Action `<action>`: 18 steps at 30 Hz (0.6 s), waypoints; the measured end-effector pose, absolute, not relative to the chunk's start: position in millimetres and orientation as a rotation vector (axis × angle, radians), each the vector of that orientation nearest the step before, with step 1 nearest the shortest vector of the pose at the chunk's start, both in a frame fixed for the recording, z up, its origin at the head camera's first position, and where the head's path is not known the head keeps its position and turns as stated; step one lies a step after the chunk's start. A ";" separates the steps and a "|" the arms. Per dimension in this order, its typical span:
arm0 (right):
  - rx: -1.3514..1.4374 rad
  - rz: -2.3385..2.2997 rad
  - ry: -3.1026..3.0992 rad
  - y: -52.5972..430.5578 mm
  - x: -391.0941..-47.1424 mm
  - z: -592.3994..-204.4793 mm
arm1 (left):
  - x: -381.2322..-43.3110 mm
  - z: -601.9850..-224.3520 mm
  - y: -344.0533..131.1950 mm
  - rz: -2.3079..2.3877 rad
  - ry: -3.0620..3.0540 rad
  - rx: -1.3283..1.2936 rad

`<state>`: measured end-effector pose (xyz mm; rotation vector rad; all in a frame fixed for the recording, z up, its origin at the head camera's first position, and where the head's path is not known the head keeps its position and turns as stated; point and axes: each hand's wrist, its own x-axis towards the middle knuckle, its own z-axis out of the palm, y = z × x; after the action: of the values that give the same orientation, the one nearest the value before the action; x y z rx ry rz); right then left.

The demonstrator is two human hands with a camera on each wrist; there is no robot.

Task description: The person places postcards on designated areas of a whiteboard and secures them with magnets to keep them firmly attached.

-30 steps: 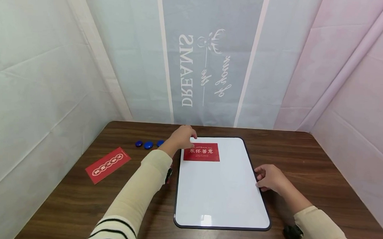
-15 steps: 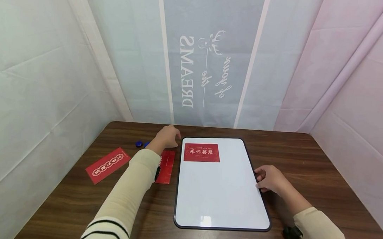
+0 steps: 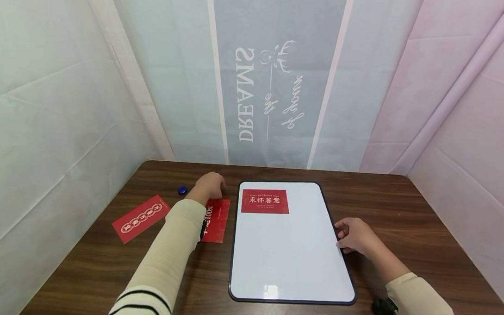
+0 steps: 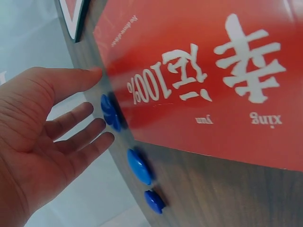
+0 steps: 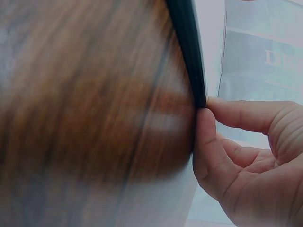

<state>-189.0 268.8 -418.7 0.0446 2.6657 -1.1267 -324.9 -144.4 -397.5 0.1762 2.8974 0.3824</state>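
Note:
My left hand (image 3: 211,184) is over the far left part of the table, thumb and fingers apart. In the left wrist view its fingertips are close to a round blue magnet (image 4: 111,112), and nothing shows between them. Two more blue magnets (image 4: 139,166) lie further along; the head view shows only one magnet (image 3: 182,190), the others hidden by the hand. A red envelope (image 3: 217,223) lies partly under the left wrist. My right hand (image 3: 356,235) pinches the dark right rim of a whiteboard (image 3: 292,256) between thumb and forefinger. Another red envelope (image 3: 265,207) lies at the board's top left.
A third red envelope (image 3: 141,218) lies slanted at the table's left. The brown wooden table (image 3: 384,194) is enclosed by pale cloth walls, with a printed cloth (image 3: 277,144) behind its far edge.
My left hand has moved left from the board's top left corner to the magnets, uncovering the envelope on the board and part of the one beside it. My right hand stays at the rim.

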 end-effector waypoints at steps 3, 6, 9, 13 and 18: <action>0.043 -1.131 2.668 268.8 -189.1 -418.8 | -322.1 -398.3 -145.4 0.408 2.887 0.144; 0.043 -1.132 2.668 268.4 -188.8 -418.9 | -320.9 -400.0 -146.2 0.433 2.877 0.120; 0.043 -1.129 2.666 268.4 -188.7 -418.6 | -321.7 -401.9 -146.9 0.419 2.878 0.120; 0.046 -1.129 2.663 268.7 -188.8 -418.3 | -323.8 -403.4 -147.7 0.377 2.884 0.125; 0.052 -1.129 2.663 269.4 -189.7 -419.5 | -325.9 -405.5 -147.5 0.344 2.903 0.131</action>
<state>-189.7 269.4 -419.5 0.0521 2.6631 -1.1290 -325.9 -147.5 -405.5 0.1311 2.9028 0.3437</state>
